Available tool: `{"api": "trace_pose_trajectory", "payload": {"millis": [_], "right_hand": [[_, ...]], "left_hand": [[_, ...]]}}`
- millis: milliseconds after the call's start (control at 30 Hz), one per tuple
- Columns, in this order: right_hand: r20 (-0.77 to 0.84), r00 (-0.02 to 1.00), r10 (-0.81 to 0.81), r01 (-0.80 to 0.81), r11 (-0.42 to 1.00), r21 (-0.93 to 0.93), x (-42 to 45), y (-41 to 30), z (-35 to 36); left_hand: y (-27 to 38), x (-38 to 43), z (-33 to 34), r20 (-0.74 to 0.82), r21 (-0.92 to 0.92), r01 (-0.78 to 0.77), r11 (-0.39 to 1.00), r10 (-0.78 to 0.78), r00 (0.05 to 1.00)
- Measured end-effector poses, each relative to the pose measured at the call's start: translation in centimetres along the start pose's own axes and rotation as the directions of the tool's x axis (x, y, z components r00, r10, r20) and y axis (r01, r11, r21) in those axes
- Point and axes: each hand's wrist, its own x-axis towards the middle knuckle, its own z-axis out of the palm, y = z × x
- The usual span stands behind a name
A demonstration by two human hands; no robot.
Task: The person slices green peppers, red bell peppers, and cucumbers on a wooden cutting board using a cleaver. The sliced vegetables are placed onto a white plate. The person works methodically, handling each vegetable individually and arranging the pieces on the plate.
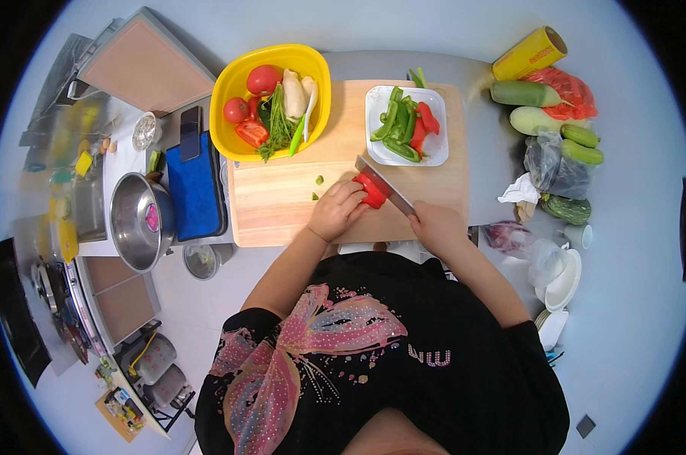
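Observation:
My left hand presses a piece of red bell pepper against the wooden cutting board, its fingers curled over the left side. In my right hand is the handle of a kitchen knife; the blade slants up and left along the pepper's right side. Whether the edge has entered the flesh cannot be made out. Beyond the knife, a white plastic tray on the board holds green pepper strips and several red ones. Small green scraps lie left of the pepper.
A yellow basin of tomatoes, a white radish and herbs overlaps the board's far left corner. Farther left are a blue cloth, a phone and a steel bowl. Gourds and bags line the right side.

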Motion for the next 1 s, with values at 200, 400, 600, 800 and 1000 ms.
{"api": "trace_pose_trajectory", "payload": {"millis": [200, 400, 600, 800, 1000], "right_hand": [[-0.143, 0.988, -0.061, 0.071, 0.995, 0.072, 1.5, 0.9, 2.7], [-0.13, 0.989, -0.076, 0.076, 0.997, -0.002, -1.6, -0.6, -1.1], [-0.098, 0.994, -0.054, 0.055, 0.999, 0.004, -2.5, -0.3, -0.2], [-0.098, 0.992, -0.073, 0.071, 0.997, -0.025, -3.2, -0.7, 0.2], [-0.049, 0.996, -0.072, 0.069, 0.996, -0.061, -1.1, -1.3, 2.5]], "left_hand": [[-0.4, -1.0, 0.3, -0.005, 0.031, -0.019, 0.999, 0.02, 1.0], [-0.1, -0.5, -0.1, -0.019, 0.041, -0.044, 0.998, 0.045, 0.999], [-0.2, 0.2, -0.2, -0.002, 0.042, -0.045, 0.998, 0.045, 0.999], [-0.6, 0.3, -0.1, 0.026, 0.017, -0.056, 0.998, 0.055, 0.998], [-0.4, 0.5, 0.1, 0.071, 0.026, -0.101, 0.995, 0.099, 0.993]]}}
